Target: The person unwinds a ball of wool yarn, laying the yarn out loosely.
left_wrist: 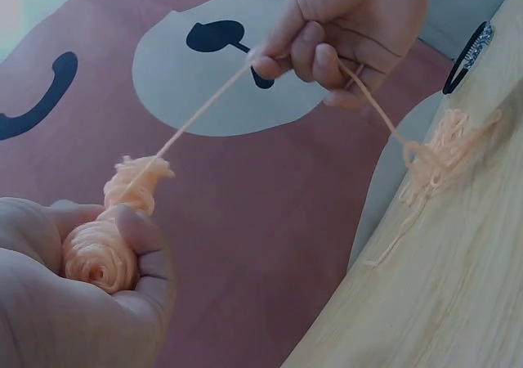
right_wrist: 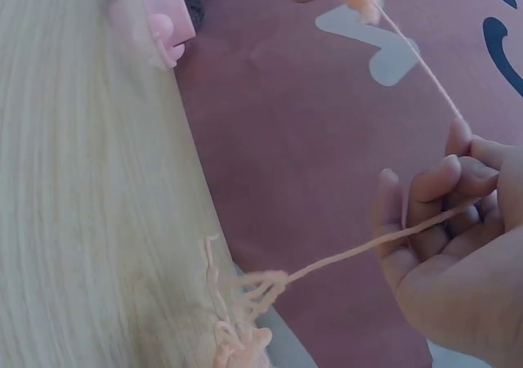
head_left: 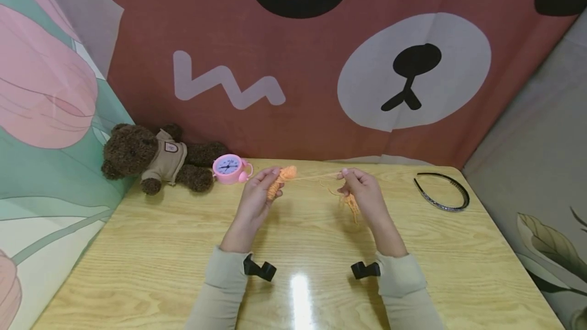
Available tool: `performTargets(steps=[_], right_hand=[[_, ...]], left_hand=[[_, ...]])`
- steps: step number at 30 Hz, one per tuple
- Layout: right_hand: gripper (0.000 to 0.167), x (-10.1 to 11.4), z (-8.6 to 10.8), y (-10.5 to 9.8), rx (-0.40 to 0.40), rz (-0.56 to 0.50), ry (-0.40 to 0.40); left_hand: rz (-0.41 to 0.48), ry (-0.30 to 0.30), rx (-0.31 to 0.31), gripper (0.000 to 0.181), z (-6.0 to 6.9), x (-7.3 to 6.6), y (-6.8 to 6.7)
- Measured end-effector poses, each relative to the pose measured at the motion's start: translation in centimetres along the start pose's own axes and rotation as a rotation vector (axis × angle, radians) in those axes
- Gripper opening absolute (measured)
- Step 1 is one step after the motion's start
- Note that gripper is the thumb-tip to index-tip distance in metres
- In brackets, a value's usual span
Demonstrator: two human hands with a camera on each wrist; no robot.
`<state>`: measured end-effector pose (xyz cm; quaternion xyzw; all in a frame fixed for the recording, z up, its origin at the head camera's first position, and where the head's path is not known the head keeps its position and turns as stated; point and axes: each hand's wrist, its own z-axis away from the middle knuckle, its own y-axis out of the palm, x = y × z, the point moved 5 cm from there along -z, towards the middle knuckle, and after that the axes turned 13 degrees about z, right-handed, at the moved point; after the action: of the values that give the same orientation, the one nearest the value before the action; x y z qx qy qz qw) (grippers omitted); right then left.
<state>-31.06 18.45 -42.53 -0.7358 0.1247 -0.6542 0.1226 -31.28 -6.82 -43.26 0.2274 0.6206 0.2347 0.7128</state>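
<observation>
My left hand (head_left: pixel 255 195) grips a peach-orange bundle of wound yarn (left_wrist: pixel 102 253), pinched in around its middle. From the bundle a single strand of yarn (left_wrist: pixel 204 106) runs taut across to my right hand (head_left: pixel 365 192). There the thumb and forefinger pinch it, and the other fingers are curled in the right wrist view. Past those fingers the strand continues down to a loose tangle of the same yarn (left_wrist: pixel 437 163), with loops and a stray end. In the head view this tangle hangs below the right hand, partly hidden by it.
A brown teddy bear (head_left: pixel 165 159) in a beige shirt lies at the table's back left. Beside its legs stands a pink alarm clock (head_left: pixel 229 168). A black headband (head_left: pixel 442 208) with a glittery front lies at the right. A cloth backdrop (head_left: pixel 312 65) hangs behind the wooden table (head_left: pixel 156 248).
</observation>
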Motion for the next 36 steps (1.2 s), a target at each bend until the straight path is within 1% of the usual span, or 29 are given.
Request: performTargets(steps=[5, 9, 12, 17, 20, 21, 22, 25, 29, 32, 36], right_hand=[[0.029, 0.1, -0.1, -0.8, -0.059, -0.162, -0.013], [0.028, -0.1, -0.2, -1.4, -0.111, -0.310, 0.004], [0.027, -0.2, -0.2, -1.8, -0.153, -0.382, 0.025], [0.027, -0.8, -0.3, -2.4, -0.212, -0.412, 0.080], [0.026, -1.1, -0.4, -2.7, -0.244, -0.421, 0.114], [0.026, -1.3, -0.4, -2.8, -0.256, -0.426, 0.125], [0.026, -1.3, -0.4, -3.0, -0.266, -0.433, 0.135], [0.028, -1.6, -0.3, -3.6, -0.290, -0.459, 0.155], [0.029, -1.8, -0.2, -4.8, -0.311, -0.501, 0.156], [0.026, -2.0, -0.1, -5.7, -0.349, -0.551, 0.154], [0.024, -2.3, 0.0, -6.4, -0.407, -0.604, 0.165]], left_hand=[[0.019, -0.005, 0.000, 0.012, -0.1, 0.1, 0.0], [0.029, -0.008, 0.001, 0.009, -0.1, 0.1, 0.0], [0.028, -0.022, 0.021, 0.013, 0.0, 0.1, 0.1], [0.085, -0.072, 0.074, 0.024, 0.2, 0.2, 0.4], [0.133, -0.091, 0.074, 0.028, 0.2, 0.1, 0.3], [0.151, -0.094, 0.066, 0.027, 0.2, 0.1, 0.3], [0.168, -0.092, 0.055, 0.028, 0.1, 0.0, 0.2], [0.201, -0.067, 0.016, 0.023, -0.1, -0.3, -0.2], [0.204, -0.036, -0.016, 0.018, -0.2, -0.6, -0.6], [0.204, -0.028, -0.022, 0.016, -0.2, -0.8, -0.7], [0.236, -0.018, -0.023, 0.011, -0.2, -0.9, -0.7]])
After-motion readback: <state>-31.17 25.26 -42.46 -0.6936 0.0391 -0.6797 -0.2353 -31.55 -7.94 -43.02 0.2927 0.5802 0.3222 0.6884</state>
